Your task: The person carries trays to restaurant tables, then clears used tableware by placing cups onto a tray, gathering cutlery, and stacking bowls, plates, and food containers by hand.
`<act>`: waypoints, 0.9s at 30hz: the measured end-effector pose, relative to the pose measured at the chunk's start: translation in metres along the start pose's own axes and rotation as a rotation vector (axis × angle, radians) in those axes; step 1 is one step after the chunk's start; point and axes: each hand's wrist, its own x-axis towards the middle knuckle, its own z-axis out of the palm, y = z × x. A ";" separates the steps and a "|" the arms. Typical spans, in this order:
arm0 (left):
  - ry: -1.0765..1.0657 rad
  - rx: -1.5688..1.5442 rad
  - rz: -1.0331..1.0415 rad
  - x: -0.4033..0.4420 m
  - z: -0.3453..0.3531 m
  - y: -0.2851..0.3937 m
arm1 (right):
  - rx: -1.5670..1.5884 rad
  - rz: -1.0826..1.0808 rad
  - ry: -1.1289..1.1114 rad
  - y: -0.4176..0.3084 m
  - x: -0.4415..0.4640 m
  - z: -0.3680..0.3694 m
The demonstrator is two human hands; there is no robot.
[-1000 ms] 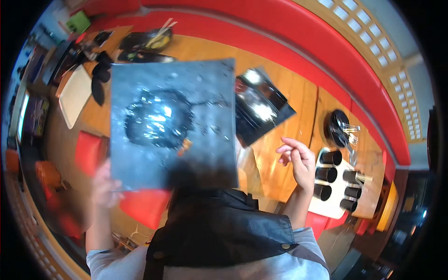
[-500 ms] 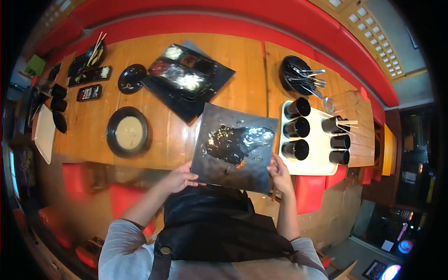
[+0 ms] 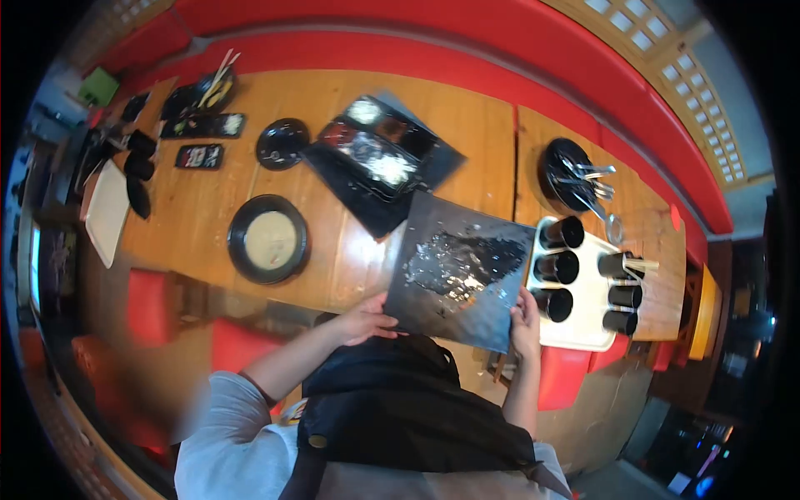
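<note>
A square black plate [image 3: 450,321], wet and smeared with sauce and a few food scraps, is held up before my body at the table's near edge. My left hand [image 3: 367,321] grips its near left corner, and my right hand [image 3: 525,325] is closed on its right side. Just beyond it lies a stack of black square plates [image 3: 333,187] with a smaller compartment dish [image 3: 379,150] on top. To the left stands a black bowl [image 3: 237,242] with pale liquid in it. Right of the held plate is a cream tray [image 3: 583,312] bearing several black cups [image 3: 557,267].
A black bowl of cutlery [image 3: 567,171] sits at the back right. Small black dishes [image 3: 283,143] and a bowl with chopsticks [image 3: 212,92] occupy the left part of the wooden table [image 3: 350,267]. Another tray [image 3: 107,212] rests at the left end. Red stools [image 3: 562,379] stand below the near edge.
The view has turned, so the table and its contents appear shifted right and slightly tilted. Both hands still hold the plate, which sits closer to the cup tray in view.
</note>
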 end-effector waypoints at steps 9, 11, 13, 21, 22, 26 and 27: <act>-0.075 -0.133 0.090 -0.058 0.029 -0.002 | 0.046 -0.052 -0.104 -0.102 -0.022 0.019; -0.026 -0.137 0.118 -0.076 0.032 -0.007 | 0.029 -0.047 -0.126 -0.111 -0.022 0.030; 0.063 -0.083 0.131 -0.093 0.031 -0.011 | -0.012 -0.084 -0.185 -0.118 -0.019 0.043; 0.220 -0.118 0.234 -0.170 0.000 0.002 | 0.022 -0.059 -0.366 -0.111 -0.010 0.134; 0.196 -0.135 0.248 -0.175 -0.010 0.003 | 0.026 -0.069 -0.388 -0.111 -0.009 0.145; 0.145 -0.250 0.288 -0.181 -0.047 -0.013 | -0.007 -0.037 -0.428 -0.128 -0.009 0.183; 0.127 -0.288 0.288 -0.183 -0.051 -0.014 | -0.054 -0.059 -0.421 -0.138 -0.011 0.193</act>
